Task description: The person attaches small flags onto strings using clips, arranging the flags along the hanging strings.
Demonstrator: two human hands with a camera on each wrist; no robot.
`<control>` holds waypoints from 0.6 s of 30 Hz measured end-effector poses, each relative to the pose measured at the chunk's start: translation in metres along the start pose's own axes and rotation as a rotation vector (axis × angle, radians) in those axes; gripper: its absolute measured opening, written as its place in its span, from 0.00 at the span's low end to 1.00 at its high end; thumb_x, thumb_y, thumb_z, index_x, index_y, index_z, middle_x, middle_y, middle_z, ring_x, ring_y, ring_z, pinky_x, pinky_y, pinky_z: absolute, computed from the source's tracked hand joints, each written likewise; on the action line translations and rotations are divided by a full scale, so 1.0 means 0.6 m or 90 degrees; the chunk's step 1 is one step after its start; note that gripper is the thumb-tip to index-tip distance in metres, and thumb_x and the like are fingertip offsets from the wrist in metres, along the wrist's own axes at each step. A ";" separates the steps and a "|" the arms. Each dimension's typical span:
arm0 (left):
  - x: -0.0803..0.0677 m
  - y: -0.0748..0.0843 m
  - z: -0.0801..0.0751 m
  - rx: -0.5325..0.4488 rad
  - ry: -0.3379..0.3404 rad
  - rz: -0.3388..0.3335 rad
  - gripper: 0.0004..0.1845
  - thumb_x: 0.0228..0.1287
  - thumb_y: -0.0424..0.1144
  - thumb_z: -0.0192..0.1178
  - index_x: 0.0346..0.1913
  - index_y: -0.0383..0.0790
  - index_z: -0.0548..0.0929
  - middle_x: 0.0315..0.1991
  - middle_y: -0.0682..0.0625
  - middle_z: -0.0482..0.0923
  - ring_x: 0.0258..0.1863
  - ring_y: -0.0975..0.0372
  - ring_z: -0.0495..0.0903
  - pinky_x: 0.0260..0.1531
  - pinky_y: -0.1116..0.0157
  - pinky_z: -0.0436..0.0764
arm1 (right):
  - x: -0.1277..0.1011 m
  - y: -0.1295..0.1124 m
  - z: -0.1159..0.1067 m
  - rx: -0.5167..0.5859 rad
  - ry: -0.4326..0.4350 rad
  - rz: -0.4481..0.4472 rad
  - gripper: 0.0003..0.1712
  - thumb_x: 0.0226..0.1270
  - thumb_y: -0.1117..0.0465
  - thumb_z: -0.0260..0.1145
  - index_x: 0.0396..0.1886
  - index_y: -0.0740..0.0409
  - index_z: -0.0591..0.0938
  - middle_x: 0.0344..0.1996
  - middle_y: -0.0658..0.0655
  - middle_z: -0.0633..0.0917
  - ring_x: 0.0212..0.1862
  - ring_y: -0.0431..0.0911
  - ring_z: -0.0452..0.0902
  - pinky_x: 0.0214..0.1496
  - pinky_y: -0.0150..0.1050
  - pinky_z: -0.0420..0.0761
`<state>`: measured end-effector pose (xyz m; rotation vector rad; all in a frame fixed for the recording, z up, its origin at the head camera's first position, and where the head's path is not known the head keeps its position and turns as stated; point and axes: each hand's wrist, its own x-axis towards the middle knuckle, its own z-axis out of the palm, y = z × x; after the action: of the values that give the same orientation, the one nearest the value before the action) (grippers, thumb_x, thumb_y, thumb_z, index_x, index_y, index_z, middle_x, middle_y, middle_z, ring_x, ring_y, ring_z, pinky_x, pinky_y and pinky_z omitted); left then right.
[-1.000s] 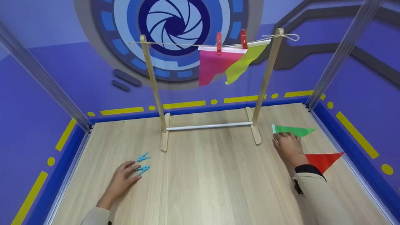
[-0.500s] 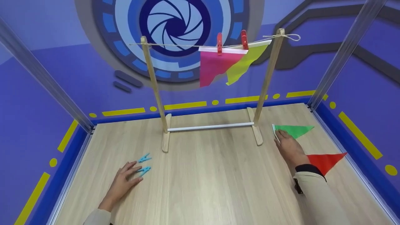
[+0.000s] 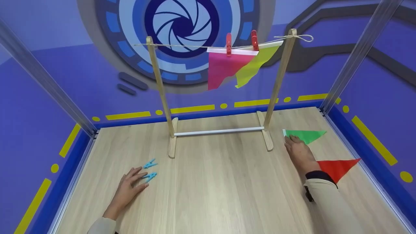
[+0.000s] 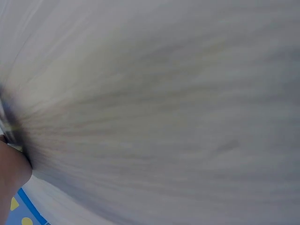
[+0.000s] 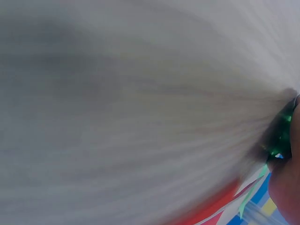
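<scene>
Two light-blue clothespins lie at the left of the table in the head view, a farther one and a nearer one. My left hand rests beside them with spread, relaxed fingers; one fingertip reaches the nearer clothespin's end. At the right, my right hand has its fingers on the white-edged side of a green pennant. Its thumb is hidden from above, and I cannot tell whether it pinches the cloth. A red pennant lies partly behind my right wrist. Both wrist views mostly show blurred tabletop.
A wooden stand with a string across its top stands at the back. Red clothespins hold a pink pennant and a yellow pennant on it. Printed walls enclose the table.
The right hand's fingers have shifted slightly on the green pennant, uncovering a bit more of it. My left hand and the blue clothespins stay nearly still.
</scene>
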<state>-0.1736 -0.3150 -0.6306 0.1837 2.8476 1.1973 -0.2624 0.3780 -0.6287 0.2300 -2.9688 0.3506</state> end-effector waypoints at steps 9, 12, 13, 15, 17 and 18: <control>-0.001 0.002 0.000 -0.010 0.006 -0.002 0.24 0.68 0.43 0.68 0.64 0.40 0.81 0.76 0.39 0.61 0.79 0.41 0.46 0.76 0.41 0.36 | -0.001 0.000 0.008 -0.062 0.060 -0.039 0.20 0.72 0.73 0.60 0.62 0.70 0.80 0.62 0.70 0.79 0.65 0.67 0.73 0.62 0.60 0.76; 0.000 0.002 0.000 -0.014 0.010 -0.003 0.23 0.68 0.43 0.68 0.63 0.40 0.82 0.76 0.38 0.62 0.79 0.40 0.46 0.76 0.40 0.36 | 0.000 -0.001 0.008 -0.027 0.052 -0.015 0.21 0.75 0.70 0.59 0.64 0.69 0.78 0.64 0.71 0.77 0.66 0.68 0.71 0.64 0.61 0.74; 0.000 0.002 0.000 -0.016 0.011 -0.002 0.22 0.68 0.43 0.68 0.62 0.40 0.82 0.76 0.38 0.62 0.79 0.40 0.47 0.76 0.40 0.36 | 0.000 -0.001 0.007 0.002 0.046 0.006 0.22 0.76 0.69 0.58 0.67 0.69 0.76 0.65 0.72 0.76 0.67 0.68 0.70 0.66 0.61 0.72; 0.000 0.002 0.001 -0.021 0.012 -0.001 0.21 0.68 0.43 0.67 0.61 0.40 0.83 0.76 0.38 0.63 0.79 0.40 0.47 0.76 0.41 0.36 | -0.001 -0.002 0.005 0.040 0.028 0.039 0.23 0.79 0.66 0.57 0.70 0.68 0.73 0.67 0.73 0.73 0.69 0.68 0.67 0.68 0.62 0.69; -0.001 0.002 0.001 -0.027 0.016 -0.002 0.20 0.69 0.43 0.67 0.60 0.41 0.83 0.75 0.38 0.63 0.79 0.40 0.48 0.76 0.41 0.37 | -0.002 -0.004 0.002 0.058 0.008 0.057 0.24 0.80 0.64 0.56 0.71 0.67 0.72 0.68 0.73 0.72 0.70 0.68 0.65 0.69 0.62 0.67; -0.002 0.002 0.001 -0.031 0.020 -0.002 0.20 0.69 0.43 0.67 0.60 0.41 0.83 0.75 0.38 0.64 0.79 0.40 0.48 0.76 0.41 0.37 | -0.003 -0.005 0.000 0.062 0.001 0.061 0.25 0.80 0.64 0.55 0.72 0.66 0.71 0.69 0.73 0.71 0.71 0.68 0.65 0.69 0.62 0.67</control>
<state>-0.1723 -0.3139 -0.6305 0.1610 2.8407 1.2791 -0.2603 0.3752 -0.6283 0.0979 -2.9712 0.5076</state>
